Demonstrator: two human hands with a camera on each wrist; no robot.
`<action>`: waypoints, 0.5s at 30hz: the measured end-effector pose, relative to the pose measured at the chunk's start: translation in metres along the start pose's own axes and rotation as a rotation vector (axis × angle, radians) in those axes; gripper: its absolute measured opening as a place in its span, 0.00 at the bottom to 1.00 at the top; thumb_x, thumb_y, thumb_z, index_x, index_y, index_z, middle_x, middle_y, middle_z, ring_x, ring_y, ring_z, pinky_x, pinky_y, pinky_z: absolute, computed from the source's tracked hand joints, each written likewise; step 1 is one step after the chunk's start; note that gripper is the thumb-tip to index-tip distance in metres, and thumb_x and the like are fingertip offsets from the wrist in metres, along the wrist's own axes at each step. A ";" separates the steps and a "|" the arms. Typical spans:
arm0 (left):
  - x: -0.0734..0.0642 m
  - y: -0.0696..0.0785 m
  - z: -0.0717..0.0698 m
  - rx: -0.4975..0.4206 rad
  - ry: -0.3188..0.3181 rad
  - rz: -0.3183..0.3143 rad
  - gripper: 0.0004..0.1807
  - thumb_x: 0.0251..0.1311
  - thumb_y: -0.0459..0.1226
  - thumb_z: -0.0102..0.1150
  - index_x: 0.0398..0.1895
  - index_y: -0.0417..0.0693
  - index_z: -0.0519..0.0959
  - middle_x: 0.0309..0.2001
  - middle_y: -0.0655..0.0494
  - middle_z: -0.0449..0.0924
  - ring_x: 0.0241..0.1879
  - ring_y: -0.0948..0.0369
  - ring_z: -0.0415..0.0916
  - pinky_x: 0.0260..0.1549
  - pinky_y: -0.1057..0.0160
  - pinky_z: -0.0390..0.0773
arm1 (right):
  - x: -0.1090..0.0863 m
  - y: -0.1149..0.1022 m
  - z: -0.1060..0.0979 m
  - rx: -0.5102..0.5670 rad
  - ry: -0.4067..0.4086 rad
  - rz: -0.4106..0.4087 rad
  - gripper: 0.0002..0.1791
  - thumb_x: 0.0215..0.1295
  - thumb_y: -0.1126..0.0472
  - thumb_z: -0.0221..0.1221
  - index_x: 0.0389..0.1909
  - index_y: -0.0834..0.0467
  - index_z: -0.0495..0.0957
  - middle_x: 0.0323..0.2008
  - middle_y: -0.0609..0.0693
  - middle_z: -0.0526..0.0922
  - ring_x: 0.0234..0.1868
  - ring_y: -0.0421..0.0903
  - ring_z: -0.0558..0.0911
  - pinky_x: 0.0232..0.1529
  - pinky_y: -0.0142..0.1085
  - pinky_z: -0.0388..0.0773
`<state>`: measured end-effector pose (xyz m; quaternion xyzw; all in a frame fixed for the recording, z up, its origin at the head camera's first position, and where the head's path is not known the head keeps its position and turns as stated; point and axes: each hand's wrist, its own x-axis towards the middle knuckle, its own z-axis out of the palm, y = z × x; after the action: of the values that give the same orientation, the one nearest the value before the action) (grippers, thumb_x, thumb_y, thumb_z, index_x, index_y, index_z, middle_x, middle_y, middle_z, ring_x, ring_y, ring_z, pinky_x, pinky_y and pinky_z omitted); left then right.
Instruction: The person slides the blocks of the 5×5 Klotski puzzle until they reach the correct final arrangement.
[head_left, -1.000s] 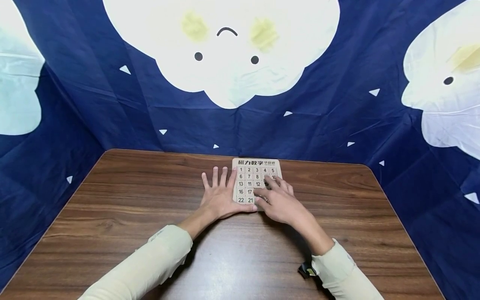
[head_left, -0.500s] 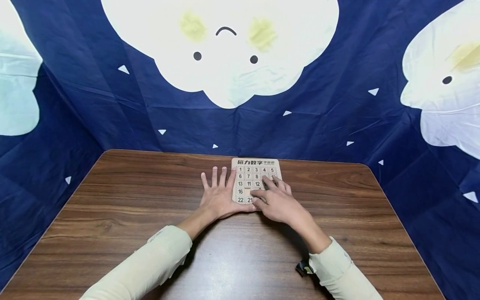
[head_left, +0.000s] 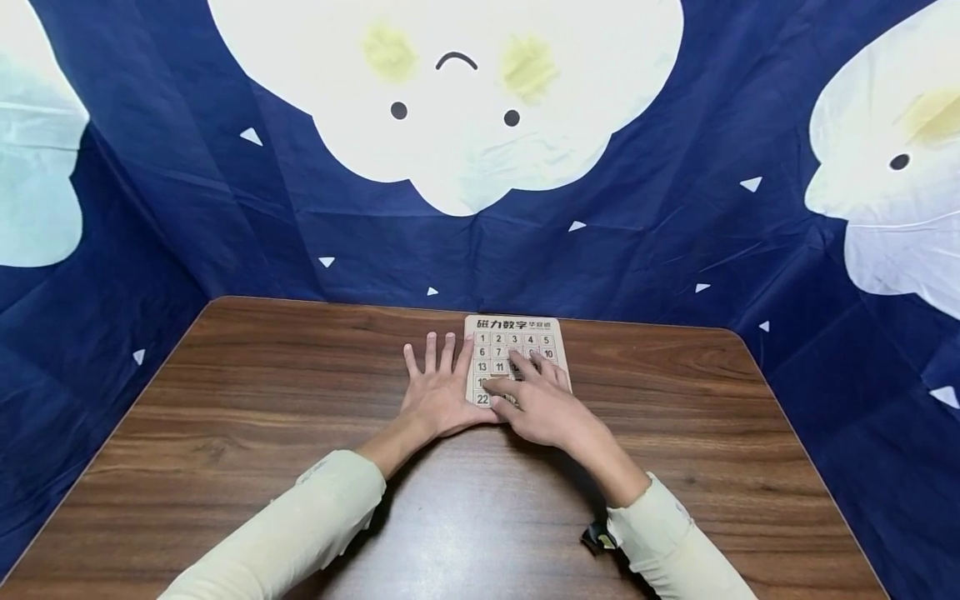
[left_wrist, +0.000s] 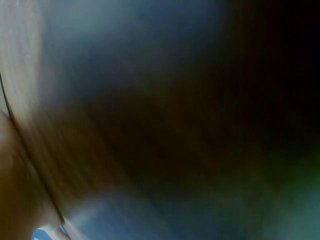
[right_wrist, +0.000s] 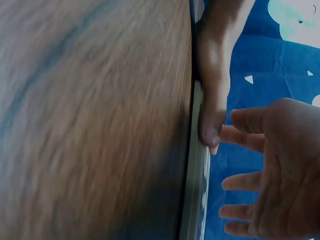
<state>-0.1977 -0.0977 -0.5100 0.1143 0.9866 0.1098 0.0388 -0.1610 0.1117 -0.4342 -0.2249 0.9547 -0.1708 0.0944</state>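
A pale wooden number-tile board lies near the table's far edge, with rows of numbered square tiles under a printed heading. My left hand is spread flat at its left side, fingers straight, with the thumb along the near edge. In the right wrist view, the left thumb lies against the board's side. Over the lower tiles is my right hand, its fingers loosely bent and its fingertips at the tiles near 16. It covers much of the lower right. The left wrist view is mostly dark and blurred.
The brown wood-grain table spreads around the board. A dark blue cloth with white clouds hangs behind and at both sides. A small black object sits at the right cuff.
My right hand has slid left across the tiles. Tile 17 showed first, then a gap appeared in its place; fingers now cover that spot. Tile 10 is now uncovered. The left hand stays put.
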 end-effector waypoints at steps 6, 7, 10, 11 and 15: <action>-0.001 0.000 -0.001 -0.013 -0.005 0.001 0.80 0.51 0.86 0.63 0.96 0.59 0.38 0.94 0.39 0.38 0.93 0.35 0.25 0.84 0.21 0.21 | 0.003 -0.004 0.005 -0.008 -0.054 -0.007 0.26 0.91 0.39 0.47 0.79 0.36 0.80 0.92 0.63 0.54 0.91 0.76 0.51 0.88 0.74 0.49; -0.002 0.000 -0.001 -0.012 -0.005 0.002 0.80 0.51 0.86 0.63 0.96 0.58 0.39 0.94 0.39 0.37 0.93 0.35 0.25 0.84 0.21 0.21 | 0.003 -0.003 0.005 -0.012 -0.058 -0.004 0.26 0.91 0.39 0.46 0.79 0.35 0.80 0.92 0.63 0.54 0.91 0.75 0.50 0.88 0.74 0.49; -0.002 0.001 -0.001 -0.009 0.000 0.003 0.82 0.48 0.87 0.63 0.96 0.58 0.38 0.94 0.39 0.37 0.93 0.35 0.24 0.84 0.21 0.21 | 0.002 0.001 0.004 -0.026 -0.060 0.005 0.26 0.91 0.38 0.45 0.79 0.35 0.80 0.92 0.63 0.55 0.92 0.74 0.50 0.88 0.73 0.48; -0.002 0.001 -0.001 -0.006 0.002 0.001 0.82 0.47 0.87 0.63 0.96 0.58 0.37 0.94 0.40 0.37 0.93 0.35 0.24 0.84 0.22 0.20 | 0.002 0.002 0.003 -0.029 -0.062 0.008 0.26 0.91 0.38 0.46 0.79 0.36 0.80 0.92 0.62 0.55 0.92 0.74 0.49 0.89 0.73 0.47; -0.001 0.004 -0.003 -0.002 0.012 -0.004 0.84 0.45 0.89 0.62 0.96 0.57 0.38 0.94 0.39 0.38 0.93 0.34 0.26 0.85 0.22 0.22 | -0.002 0.009 -0.004 -0.037 -0.058 0.022 0.26 0.91 0.39 0.48 0.77 0.38 0.82 0.92 0.63 0.56 0.91 0.74 0.50 0.88 0.73 0.47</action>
<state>-0.1967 -0.0951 -0.5063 0.1119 0.9869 0.1114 0.0332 -0.1638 0.1207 -0.4338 -0.2210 0.9569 -0.1456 0.1199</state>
